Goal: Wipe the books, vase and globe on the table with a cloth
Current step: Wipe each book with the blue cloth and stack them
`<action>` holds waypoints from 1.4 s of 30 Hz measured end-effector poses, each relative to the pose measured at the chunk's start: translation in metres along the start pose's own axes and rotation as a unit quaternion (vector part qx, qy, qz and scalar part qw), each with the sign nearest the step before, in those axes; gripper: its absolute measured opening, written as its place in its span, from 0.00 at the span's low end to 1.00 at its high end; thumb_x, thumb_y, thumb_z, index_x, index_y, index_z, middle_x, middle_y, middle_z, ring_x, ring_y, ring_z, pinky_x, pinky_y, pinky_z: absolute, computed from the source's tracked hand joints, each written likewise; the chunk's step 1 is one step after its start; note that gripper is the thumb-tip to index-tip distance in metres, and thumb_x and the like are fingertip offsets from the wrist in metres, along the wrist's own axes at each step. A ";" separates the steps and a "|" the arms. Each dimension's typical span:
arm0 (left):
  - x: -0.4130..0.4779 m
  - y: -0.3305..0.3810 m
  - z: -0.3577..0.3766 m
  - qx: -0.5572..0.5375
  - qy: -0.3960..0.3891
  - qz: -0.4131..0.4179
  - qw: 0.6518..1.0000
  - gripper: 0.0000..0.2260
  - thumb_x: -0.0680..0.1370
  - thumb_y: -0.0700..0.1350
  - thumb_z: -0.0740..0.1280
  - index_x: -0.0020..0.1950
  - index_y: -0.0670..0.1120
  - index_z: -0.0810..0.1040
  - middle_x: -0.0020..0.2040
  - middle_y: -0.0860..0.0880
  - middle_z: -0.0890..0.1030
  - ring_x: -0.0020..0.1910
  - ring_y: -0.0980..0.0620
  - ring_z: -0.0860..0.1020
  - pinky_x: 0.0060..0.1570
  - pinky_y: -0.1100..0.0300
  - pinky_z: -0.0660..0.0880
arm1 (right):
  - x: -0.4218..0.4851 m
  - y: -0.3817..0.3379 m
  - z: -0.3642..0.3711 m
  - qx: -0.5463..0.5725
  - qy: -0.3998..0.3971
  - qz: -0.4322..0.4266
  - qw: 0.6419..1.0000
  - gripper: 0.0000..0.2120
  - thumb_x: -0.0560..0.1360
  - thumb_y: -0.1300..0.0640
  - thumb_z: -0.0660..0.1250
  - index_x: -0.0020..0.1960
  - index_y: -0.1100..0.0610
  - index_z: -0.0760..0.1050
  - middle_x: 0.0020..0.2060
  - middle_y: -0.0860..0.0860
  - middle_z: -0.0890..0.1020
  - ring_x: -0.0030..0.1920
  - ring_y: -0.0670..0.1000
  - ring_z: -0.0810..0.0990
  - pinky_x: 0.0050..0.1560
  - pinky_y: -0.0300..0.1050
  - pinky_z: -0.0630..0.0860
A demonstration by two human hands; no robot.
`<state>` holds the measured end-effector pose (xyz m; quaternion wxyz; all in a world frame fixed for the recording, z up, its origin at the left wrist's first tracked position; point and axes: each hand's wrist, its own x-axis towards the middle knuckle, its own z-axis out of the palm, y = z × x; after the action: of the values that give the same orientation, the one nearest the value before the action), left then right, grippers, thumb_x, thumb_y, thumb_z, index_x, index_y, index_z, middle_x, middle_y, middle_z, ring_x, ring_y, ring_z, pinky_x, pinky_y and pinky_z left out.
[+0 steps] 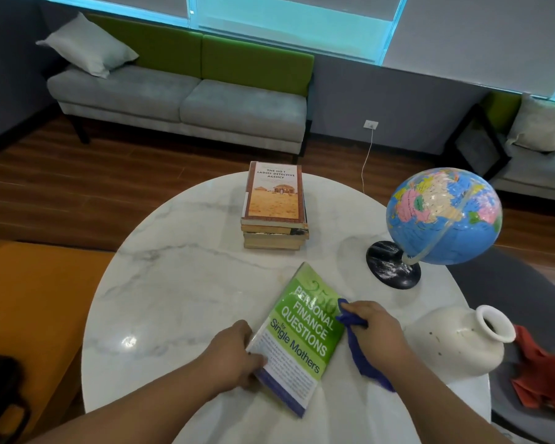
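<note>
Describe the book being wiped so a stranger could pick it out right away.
On the round white marble table, look at the near edge. The green book lies alone there between the left hand and the right hand with its blue cloth. Its green cover sets it apart from the brownish book stack behind.

A pillow (87, 46) lies on the grey sofa (180, 100).

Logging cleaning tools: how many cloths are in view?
2. The blue cloth is gripped in the right hand beside the green book; a red cloth lies on the grey seat beyond the vase.
</note>
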<state>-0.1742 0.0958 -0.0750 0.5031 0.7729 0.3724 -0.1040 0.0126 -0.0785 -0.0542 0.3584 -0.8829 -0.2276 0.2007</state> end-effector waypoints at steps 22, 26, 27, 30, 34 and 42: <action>-0.017 -0.026 -0.022 0.269 0.172 0.347 0.882 0.09 0.67 0.44 0.56 0.43 0.54 0.71 0.48 0.59 0.78 0.43 0.58 0.76 0.30 0.65 0.75 | -0.023 -0.001 -0.027 0.142 0.123 0.047 0.981 0.21 0.73 0.69 0.61 0.46 0.41 0.79 0.53 0.44 0.80 0.54 0.47 0.77 0.59 0.49 0.74; -0.017 -0.035 -0.018 0.315 0.140 0.363 0.866 0.11 0.65 0.45 0.56 0.40 0.54 0.75 0.43 0.59 0.79 0.38 0.58 0.78 0.27 0.67 0.73 | -0.018 -0.005 -0.021 0.096 0.056 0.025 0.994 0.18 0.73 0.66 0.63 0.53 0.44 0.78 0.55 0.46 0.78 0.56 0.49 0.76 0.60 0.44 0.71; -0.015 -0.038 -0.016 0.324 0.130 0.360 0.865 0.11 0.65 0.45 0.56 0.40 0.54 0.75 0.41 0.59 0.79 0.37 0.57 0.79 0.26 0.67 0.73 | -0.017 -0.005 -0.017 0.061 0.027 0.020 0.998 0.17 0.74 0.66 0.63 0.55 0.47 0.78 0.54 0.48 0.79 0.55 0.49 0.76 0.58 0.41 0.70; -0.010 -0.044 -0.012 0.348 0.110 0.350 0.863 0.09 0.65 0.46 0.57 0.40 0.55 0.75 0.37 0.59 0.78 0.32 0.56 0.77 0.25 0.66 0.72 | -0.015 -0.002 0.005 -0.105 -0.071 -0.024 0.992 0.16 0.73 0.66 0.62 0.55 0.52 0.80 0.50 0.50 0.79 0.53 0.51 0.78 0.47 0.30 0.67; -0.009 -0.045 -0.010 0.386 0.090 0.335 0.855 0.07 0.63 0.44 0.66 0.37 0.55 0.72 0.32 0.58 0.75 0.28 0.57 0.75 0.23 0.65 0.67 | -0.020 0.002 0.052 -0.267 -0.176 -0.159 0.934 0.24 0.73 0.65 0.60 0.66 0.47 0.73 0.62 0.43 0.71 0.62 0.49 0.70 0.63 0.37 0.65; -0.014 -0.031 -0.010 0.475 0.057 0.283 0.831 0.16 0.52 0.44 0.75 0.32 0.54 0.71 0.26 0.57 0.72 0.21 0.57 0.70 0.24 0.64 0.53 | 0.031 0.015 0.030 -0.259 -0.054 -0.124 0.956 0.04 0.75 0.57 0.66 0.43 0.51 0.78 0.39 0.48 0.84 0.42 0.53 0.81 0.45 0.46 0.74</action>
<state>-0.2072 0.1040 -0.0843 0.0595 0.9927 0.0704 -0.0773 0.0263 -0.0551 -0.0907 0.1266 -0.8979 -0.3989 0.1363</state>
